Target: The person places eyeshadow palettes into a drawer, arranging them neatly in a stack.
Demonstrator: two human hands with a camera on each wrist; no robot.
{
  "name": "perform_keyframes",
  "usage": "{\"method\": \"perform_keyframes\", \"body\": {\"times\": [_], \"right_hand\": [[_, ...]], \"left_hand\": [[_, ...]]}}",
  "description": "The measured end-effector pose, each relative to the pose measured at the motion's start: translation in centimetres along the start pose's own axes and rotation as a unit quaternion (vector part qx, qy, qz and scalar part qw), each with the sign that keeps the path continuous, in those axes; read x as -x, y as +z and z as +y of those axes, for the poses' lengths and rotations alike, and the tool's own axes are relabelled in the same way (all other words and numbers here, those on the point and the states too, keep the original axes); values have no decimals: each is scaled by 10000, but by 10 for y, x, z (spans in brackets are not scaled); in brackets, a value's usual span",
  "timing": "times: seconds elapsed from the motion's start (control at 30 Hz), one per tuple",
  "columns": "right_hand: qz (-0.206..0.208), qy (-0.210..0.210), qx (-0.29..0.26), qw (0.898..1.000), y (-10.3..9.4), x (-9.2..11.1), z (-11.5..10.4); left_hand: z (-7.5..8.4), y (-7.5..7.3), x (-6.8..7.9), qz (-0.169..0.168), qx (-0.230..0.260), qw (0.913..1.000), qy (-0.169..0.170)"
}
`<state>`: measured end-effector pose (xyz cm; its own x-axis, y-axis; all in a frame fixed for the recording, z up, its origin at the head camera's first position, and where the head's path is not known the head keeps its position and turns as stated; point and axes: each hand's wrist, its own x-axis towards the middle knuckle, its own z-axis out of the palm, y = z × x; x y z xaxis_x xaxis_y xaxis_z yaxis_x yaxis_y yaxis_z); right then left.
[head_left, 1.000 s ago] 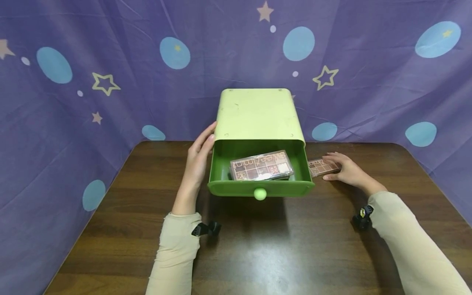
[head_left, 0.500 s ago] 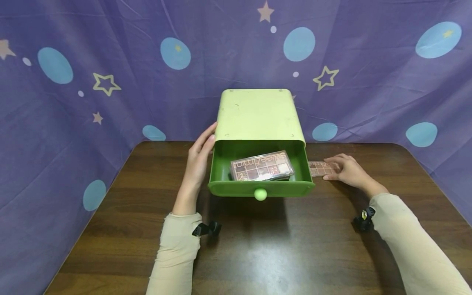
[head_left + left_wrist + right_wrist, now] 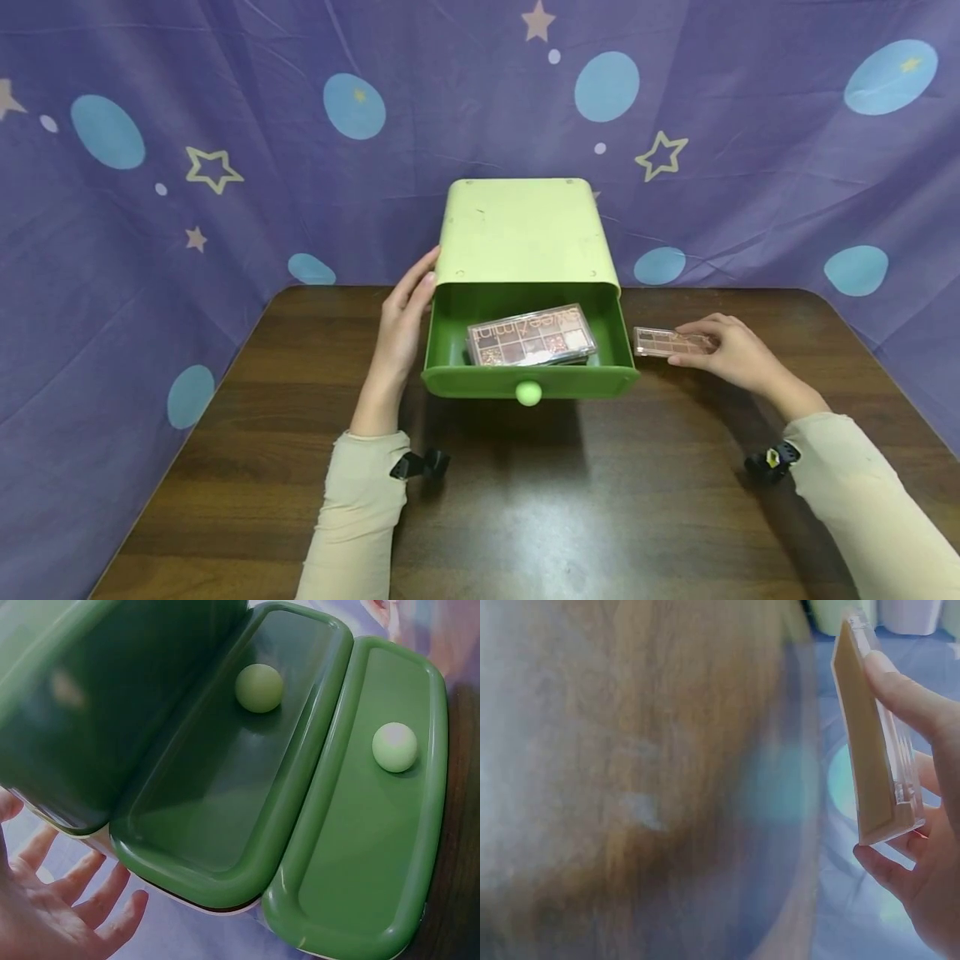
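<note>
A light green drawer cabinet (image 3: pixel 525 229) stands on the table, its top drawer (image 3: pixel 465 384) pulled out. Inside that drawer lies an eyeshadow palette (image 3: pixel 532 337) under a clear lid, set at a slant. My left hand (image 3: pixel 399 329) rests against the cabinet's left side with its fingers extended. To the right of the drawer, my right hand (image 3: pixel 738 354) pinches another eyeshadow palette (image 3: pixel 654 342) by its right end. The right wrist view shows that palette (image 3: pixel 866 735) held clear of the table, thumb on one face and fingers on the other.
Below the open drawer, two more green drawers (image 3: pixel 217 802) with round knobs are closed, seen in the left wrist view. The brown wooden table (image 3: pixel 247 467) backs onto a purple patterned curtain (image 3: pixel 262 108). Each sleeve carries a small black wrist camera (image 3: pixel 772 461).
My right hand has taken hold of the palette beside the cabinet and moved it slightly right, away from the drawer. The left hand and the cabinet stay where they were.
</note>
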<state>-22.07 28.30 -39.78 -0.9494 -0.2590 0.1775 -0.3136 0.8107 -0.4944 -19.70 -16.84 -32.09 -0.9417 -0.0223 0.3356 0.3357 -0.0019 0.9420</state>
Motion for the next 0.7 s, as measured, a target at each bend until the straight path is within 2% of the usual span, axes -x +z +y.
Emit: {"method": "perform_keyframes", "body": {"times": [0.33,0.53,0.7], "right_hand": [[936,-275,-284,9948,-13,24,-19],[1418,-782,-397,9860,-20,36,-33],[1769,-924,-623,9779,-27,46,-47]], "left_hand": [[0,0,-1,18,-28,10000,-13],[0,0,0,24,-55,10000,-23],[-1,0,0,10,5,10000,-14]]}}
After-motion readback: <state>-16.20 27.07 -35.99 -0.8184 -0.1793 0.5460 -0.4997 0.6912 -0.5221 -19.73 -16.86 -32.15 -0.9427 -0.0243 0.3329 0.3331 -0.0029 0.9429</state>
